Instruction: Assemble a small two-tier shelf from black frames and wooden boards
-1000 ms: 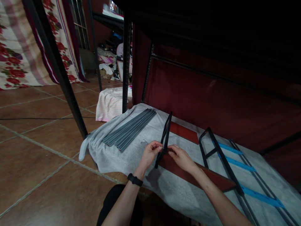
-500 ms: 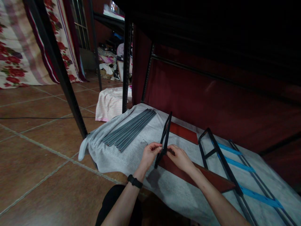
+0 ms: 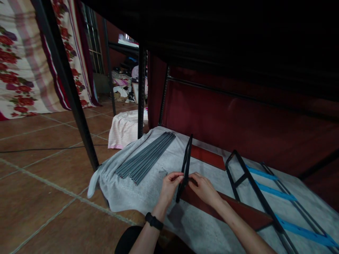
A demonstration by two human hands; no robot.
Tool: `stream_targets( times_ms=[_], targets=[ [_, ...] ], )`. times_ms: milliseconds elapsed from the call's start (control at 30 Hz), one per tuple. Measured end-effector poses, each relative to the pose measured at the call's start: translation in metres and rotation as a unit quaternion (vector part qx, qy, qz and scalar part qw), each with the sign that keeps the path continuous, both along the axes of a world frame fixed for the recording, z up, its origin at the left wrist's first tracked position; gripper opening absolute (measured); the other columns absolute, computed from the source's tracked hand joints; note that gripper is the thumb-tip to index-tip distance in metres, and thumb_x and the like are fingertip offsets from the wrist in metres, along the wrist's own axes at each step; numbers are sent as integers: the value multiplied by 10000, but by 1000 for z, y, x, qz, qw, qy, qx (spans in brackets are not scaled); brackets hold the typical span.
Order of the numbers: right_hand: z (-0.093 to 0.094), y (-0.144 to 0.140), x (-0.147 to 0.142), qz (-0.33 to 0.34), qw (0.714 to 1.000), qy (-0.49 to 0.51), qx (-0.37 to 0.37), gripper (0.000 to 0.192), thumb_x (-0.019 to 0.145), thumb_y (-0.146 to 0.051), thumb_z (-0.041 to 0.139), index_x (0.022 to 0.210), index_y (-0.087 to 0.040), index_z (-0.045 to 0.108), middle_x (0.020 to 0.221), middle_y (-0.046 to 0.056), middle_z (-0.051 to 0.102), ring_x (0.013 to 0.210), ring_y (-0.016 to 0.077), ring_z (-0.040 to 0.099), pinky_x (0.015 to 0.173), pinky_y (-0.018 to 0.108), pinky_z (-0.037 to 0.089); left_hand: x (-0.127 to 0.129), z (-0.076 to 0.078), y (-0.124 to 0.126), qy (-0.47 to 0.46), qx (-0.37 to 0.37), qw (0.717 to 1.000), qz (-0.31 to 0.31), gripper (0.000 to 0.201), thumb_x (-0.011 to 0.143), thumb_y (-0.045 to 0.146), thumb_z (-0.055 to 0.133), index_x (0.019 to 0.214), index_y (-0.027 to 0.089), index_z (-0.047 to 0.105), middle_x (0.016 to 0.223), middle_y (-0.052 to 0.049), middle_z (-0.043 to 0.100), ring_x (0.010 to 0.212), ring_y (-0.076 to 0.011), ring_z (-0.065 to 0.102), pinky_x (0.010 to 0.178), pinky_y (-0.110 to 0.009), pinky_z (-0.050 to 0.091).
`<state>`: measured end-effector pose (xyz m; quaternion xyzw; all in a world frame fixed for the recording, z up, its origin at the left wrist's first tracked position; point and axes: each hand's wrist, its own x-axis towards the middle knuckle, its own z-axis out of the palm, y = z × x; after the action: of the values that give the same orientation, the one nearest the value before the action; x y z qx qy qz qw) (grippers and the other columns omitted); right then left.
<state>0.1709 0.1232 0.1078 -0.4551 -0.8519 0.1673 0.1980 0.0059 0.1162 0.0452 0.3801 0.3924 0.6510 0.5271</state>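
1. Head view: my left hand [image 3: 168, 188] has finger and thumb drawn narrow against the left side of the black frame [image 3: 188, 160]; I cannot tell what they grip.
2. My right hand [image 3: 205, 190] curls at its other side, grip hidden.
3. The frame stands upright, midway between the near and far edges of the grey sheet [image 3: 119, 195].
4. Grey rods [image 3: 148, 155] lie toward the sheet's left edge.
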Motion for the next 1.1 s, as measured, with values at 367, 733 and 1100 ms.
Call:
stream_targets(
  times_ms=[367, 733, 1100],
  targets=[
    [1, 2, -1, -10, 1000, -13, -13, 210, 925, -236, 455, 1023, -225, 640, 1038, 50, 685, 987, 205, 650, 876, 319, 454, 4, 3, 0, -32, 10, 999, 22, 247, 659, 273, 789, 828, 157, 650, 682, 3, 636, 638, -125, 590, 631, -227, 475],
    [2, 2, -1, -5, 999, -29, -14, 238, 940, -248, 441, 1048, -228, 652, 1057, 54, 686, 1010, 190, 643, 895, 306, 449, 6, 5, -7, -27, -4, 999, 41, 253, 674, 332, 800, 823, 145, 716, 709, -31, 672, 653, -133, 601, 673, -251, 494],
    [7, 1, 4, 26, 999, -11, -28, 244, 933, -232, 457, 1070, -226, 659, 1065, 48, 687, 1001, 196, 638, 891, 313, 460, 6, 1, -3, -46, -3, 999, 19, 237, 687, 298, 780, 855, 142, 720, 760, -42, 689, 690, -134, 617, 705, -251, 502]
  ],
)
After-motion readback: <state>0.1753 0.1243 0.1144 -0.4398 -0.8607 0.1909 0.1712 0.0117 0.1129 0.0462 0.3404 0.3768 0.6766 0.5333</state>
